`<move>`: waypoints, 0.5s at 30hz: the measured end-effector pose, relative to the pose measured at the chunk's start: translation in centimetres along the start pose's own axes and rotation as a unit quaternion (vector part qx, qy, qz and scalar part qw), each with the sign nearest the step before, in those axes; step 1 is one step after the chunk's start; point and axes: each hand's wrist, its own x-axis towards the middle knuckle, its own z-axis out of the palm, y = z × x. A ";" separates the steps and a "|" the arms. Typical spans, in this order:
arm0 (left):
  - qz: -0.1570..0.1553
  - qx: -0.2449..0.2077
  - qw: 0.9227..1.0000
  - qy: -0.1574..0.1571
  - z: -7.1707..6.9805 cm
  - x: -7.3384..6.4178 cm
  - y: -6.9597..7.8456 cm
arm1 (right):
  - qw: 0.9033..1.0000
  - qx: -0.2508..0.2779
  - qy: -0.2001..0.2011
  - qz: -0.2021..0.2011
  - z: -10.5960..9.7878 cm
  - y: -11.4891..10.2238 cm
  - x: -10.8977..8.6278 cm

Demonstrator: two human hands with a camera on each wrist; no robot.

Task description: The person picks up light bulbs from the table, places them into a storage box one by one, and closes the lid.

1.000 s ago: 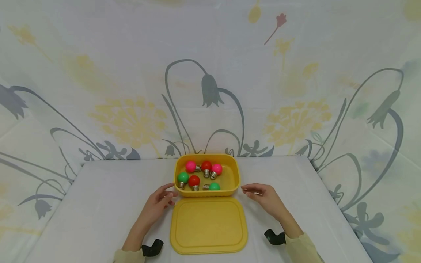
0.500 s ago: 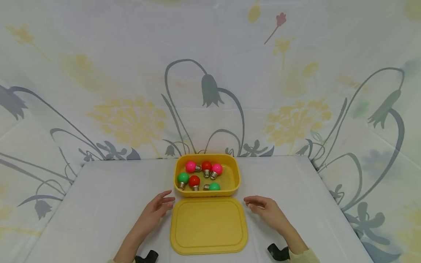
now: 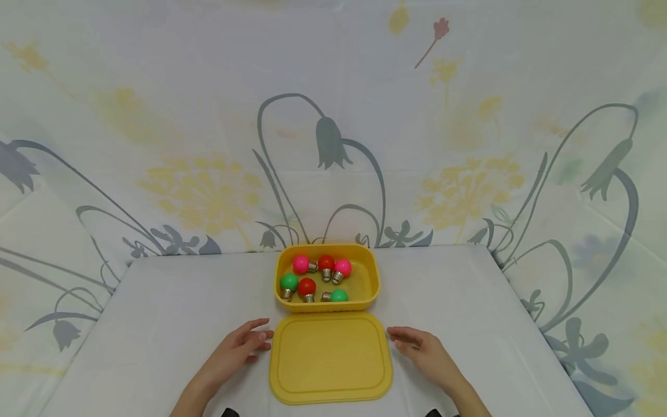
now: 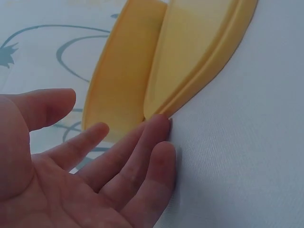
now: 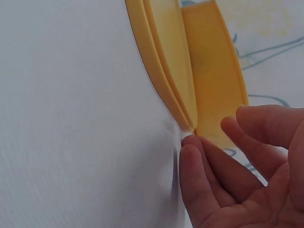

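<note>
A yellow rectangular lid (image 3: pixel 330 359) with rounded corners lies flat on the table, right in front of a yellow plastic box (image 3: pixel 371 284). Inside the box are several small light bulbs, among them a red bulb (image 3: pixel 307 286), a pink bulb (image 3: pixel 301 264) and a green bulb (image 3: pixel 339 295). My left hand (image 3: pixel 237 350) is at the lid's left edge, fingers relaxed and spread, holding nothing. On the opposite side, my right hand (image 3: pixel 424 353) has its fingertips close to the lid's right edge, gently bent around nothing. Both wrist views show the fingers near the lid's far corners.
The table (image 3: pixel 177 313) is covered with a white cloth. Behind the box rises a pale curtain (image 3: pixel 333 191) with printed flowers, which also runs along both sides. Dark wrist-camera parts (image 3: pixel 229 412) show at the bottom edge.
Both hands have drawn back toward the person, from beside the box's front corners to either side of the lid. The box, bulbs and lid stay where they were.
</note>
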 end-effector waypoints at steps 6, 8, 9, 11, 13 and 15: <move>-0.001 -0.004 1.000 -0.015 -0.1 -0.1 0.0 | 1.000 0.007 0.008 -0.009 0.7 -0.2 -0.4; -0.003 -0.007 1.000 -0.016 -0.1 -0.2 0.1 | 1.000 0.007 0.009 -0.016 1.0 -0.2 -0.4; -0.005 -0.009 1.000 -0.016 0.0 -0.2 0.1 | 1.000 0.007 0.010 -0.016 1.1 -0.2 -0.4; -0.009 -0.012 1.000 -0.013 0.0 -0.2 0.2 | 1.000 0.013 0.014 -0.010 1.4 -0.3 -0.4; -0.014 -0.018 1.000 -0.010 0.1 -0.2 0.2 | 0.999 0.032 0.018 0.002 1.5 -0.4 -0.4; -0.019 -0.025 0.999 -0.004 0.3 -0.2 0.2 | 0.998 0.059 0.019 0.014 1.5 -0.6 -0.4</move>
